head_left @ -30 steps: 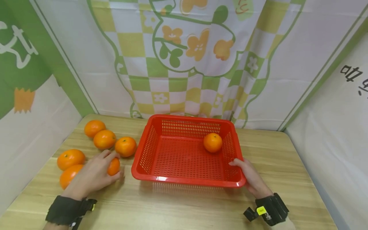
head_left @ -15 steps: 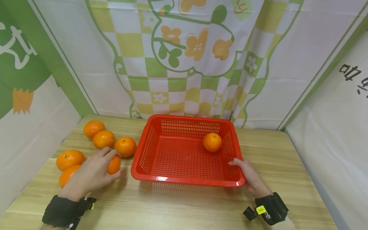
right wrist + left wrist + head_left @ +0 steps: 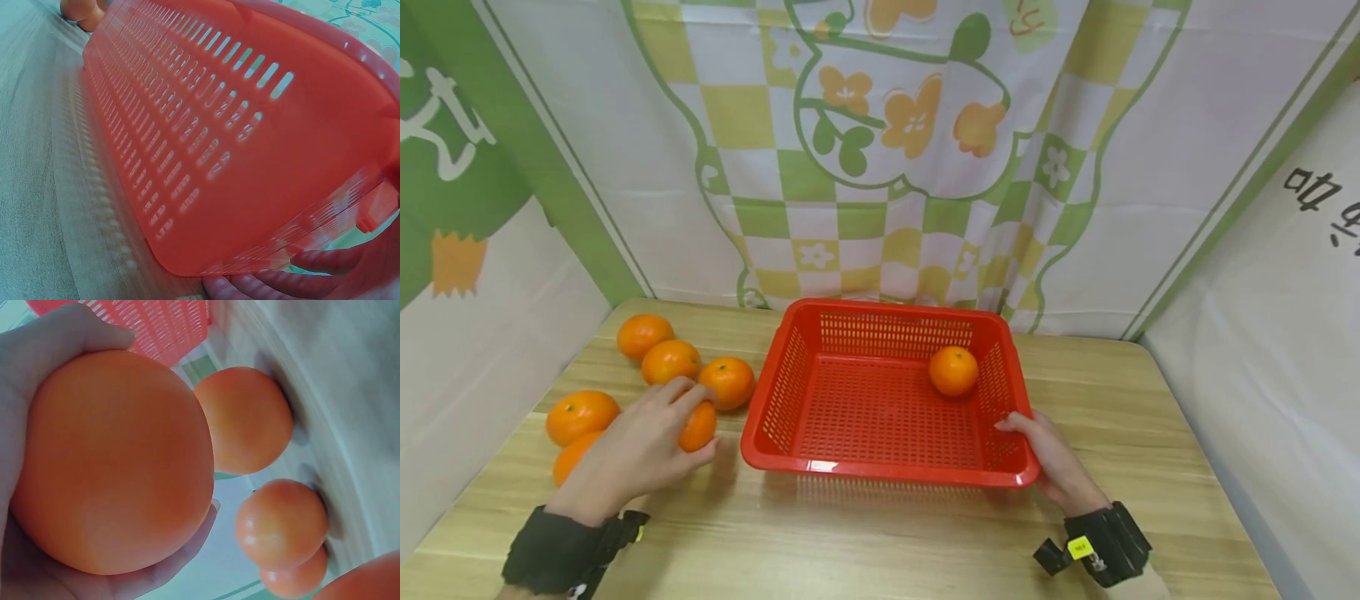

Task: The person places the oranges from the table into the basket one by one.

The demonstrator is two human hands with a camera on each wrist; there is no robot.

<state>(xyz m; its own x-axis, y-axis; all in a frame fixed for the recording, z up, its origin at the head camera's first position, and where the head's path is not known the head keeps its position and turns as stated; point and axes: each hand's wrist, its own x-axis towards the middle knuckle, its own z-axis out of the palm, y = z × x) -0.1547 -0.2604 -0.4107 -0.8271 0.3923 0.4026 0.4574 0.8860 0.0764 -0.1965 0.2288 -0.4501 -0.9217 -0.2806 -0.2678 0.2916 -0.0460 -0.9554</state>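
Observation:
My left hand [image 3: 643, 437] grips an orange [image 3: 115, 465], thumb on one side and fingers curled round the other. In the head view the hand covers part of that fruit. On the right, my right hand [image 3: 1054, 458] holds the side rim of a red plastic basket [image 3: 886, 477], its thumb over the rim and its fingers [image 3: 312, 281] under the outer wall. One orange [image 3: 953, 371] lies inside the basket near its right wall. Just beyond my left hand sits another orange [image 3: 727, 382], close to the basket's left side.
Two oranges, a rear one [image 3: 645, 337] and its neighbour [image 3: 671, 362], stand at the table's back left. Nearer lie an orange [image 3: 582, 417] and one half hidden by my left wrist [image 3: 574, 457]. A patterned curtain [image 3: 880, 208] hangs behind the wooden table [image 3: 880, 550].
My left hand has shifted slightly up and away from the table's front with the orange in its grip. The right hand and the basket have stayed put.

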